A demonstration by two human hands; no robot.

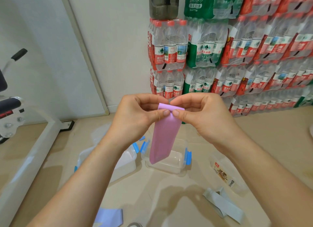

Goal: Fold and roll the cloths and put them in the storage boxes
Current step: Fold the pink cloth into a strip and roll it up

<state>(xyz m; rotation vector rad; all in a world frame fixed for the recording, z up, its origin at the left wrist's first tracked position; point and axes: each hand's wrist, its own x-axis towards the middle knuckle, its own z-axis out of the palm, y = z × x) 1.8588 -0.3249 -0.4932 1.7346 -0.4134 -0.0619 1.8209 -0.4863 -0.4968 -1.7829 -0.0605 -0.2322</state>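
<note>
I pinch the pink cloth by its top fold with both hands, left and right; it hangs limp below my fingers, over the open box. Light, soft stuff: best gripped at the folded edge.

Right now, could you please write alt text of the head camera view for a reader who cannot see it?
Two bare hands, left hand and right hand, pinch the top of a folded pink cloth that hangs above an open clear storage box with blue clips. A grey cloth and a lavender cloth lie on the beige surface; packs of bottled water are stacked behind.
</note>
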